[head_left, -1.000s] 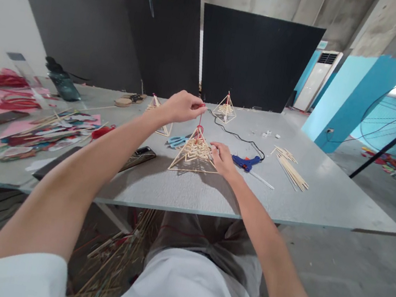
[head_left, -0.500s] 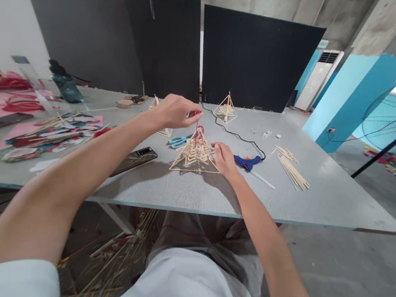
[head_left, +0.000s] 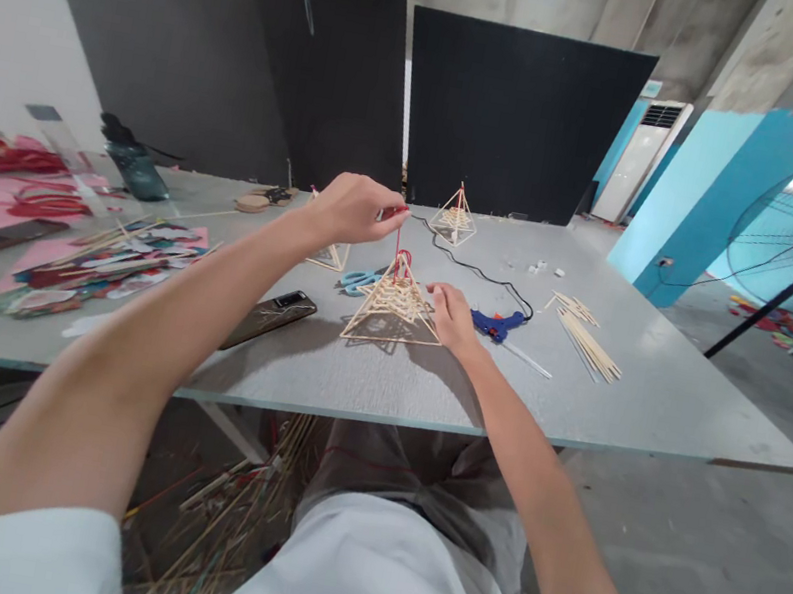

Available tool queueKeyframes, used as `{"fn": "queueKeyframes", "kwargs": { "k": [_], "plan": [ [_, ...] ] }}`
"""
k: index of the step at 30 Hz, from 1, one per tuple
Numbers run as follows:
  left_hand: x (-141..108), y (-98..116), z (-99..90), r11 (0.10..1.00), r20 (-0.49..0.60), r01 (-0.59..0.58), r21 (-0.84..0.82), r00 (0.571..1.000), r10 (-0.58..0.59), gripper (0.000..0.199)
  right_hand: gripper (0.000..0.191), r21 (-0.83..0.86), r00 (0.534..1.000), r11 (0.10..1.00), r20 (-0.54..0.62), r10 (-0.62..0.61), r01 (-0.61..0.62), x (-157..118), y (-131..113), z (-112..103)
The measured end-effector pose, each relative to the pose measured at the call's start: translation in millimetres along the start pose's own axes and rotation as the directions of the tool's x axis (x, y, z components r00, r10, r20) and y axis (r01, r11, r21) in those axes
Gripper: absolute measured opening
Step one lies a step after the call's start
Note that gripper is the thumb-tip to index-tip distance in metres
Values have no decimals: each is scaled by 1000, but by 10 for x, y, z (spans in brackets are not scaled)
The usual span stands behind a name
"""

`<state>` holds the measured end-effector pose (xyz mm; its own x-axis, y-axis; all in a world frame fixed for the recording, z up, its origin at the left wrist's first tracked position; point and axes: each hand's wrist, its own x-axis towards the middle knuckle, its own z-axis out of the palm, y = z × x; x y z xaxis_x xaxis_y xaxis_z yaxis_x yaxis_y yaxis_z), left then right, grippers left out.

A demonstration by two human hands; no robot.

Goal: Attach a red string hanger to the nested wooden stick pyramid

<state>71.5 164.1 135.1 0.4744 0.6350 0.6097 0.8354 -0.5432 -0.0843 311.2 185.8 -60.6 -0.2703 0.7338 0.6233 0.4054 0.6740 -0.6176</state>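
Note:
A pyramid frame of thin wooden sticks (head_left: 389, 338), with stacked inner layers of sticks, stands on the grey table. Above its top, my left hand (head_left: 359, 210) is closed in a pinch on a red cord (head_left: 398, 242), which runs down to the peak. Red loops show at that peak. My right hand (head_left: 452, 318) is at the pyramid's right side, its fingers curled against the slanting edge; its thumb is mostly hidden. Blue scissors (head_left: 353, 282) lie just behind the pyramid on the left. A blue glue gun (head_left: 498, 324) lies beside my right hand.
Loose sticks (head_left: 590, 348) lie at the right. Another stick pyramid (head_left: 455, 218) stands farther back; one more is partly hidden behind my left arm. A phone (head_left: 271, 319), scraps (head_left: 103, 273) and a dark bottle (head_left: 131, 159) are on the left. A black cable (head_left: 473, 269) crosses the table.
My left hand has risen slightly with the red cord, and more of the cord shows above the peak. My right hand stays at the pyramid's side.

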Motion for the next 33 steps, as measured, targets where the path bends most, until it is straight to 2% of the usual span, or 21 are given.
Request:
{"fn": "queueKeyframes", "kwargs": {
  "k": [3, 9, 16, 25, 33],
  "plan": [
    [-5, -10, -6, 996, 13, -7, 84, 1000, 6, 37, 69, 6, 1000, 1000, -1, -1, 1, -2, -5, -3],
    [-20, 33, -68, 977, 123, -19, 211, 992, -7, 45, 69, 15, 1000, 1000, -11, 0, 0, -7, -1, 0],
    [66, -2, -34, 970, 171, 9, 242, 984, -52, 48, 70, 22, 1000, 1000, -23, 0, 1, -4, 23, 17],
    [232, -134, 161, 964, 174, 9, 264, 983, -56, 49, 70, 19, 1000, 1000, -28, 7, -7, -5, 50, 27],
    [224, -121, 196, 965, 217, 15, 260, 973, -74, 49, 65, 46, 999, 998, -17, 35, -35, -4, 22, 16]
  ]
}}
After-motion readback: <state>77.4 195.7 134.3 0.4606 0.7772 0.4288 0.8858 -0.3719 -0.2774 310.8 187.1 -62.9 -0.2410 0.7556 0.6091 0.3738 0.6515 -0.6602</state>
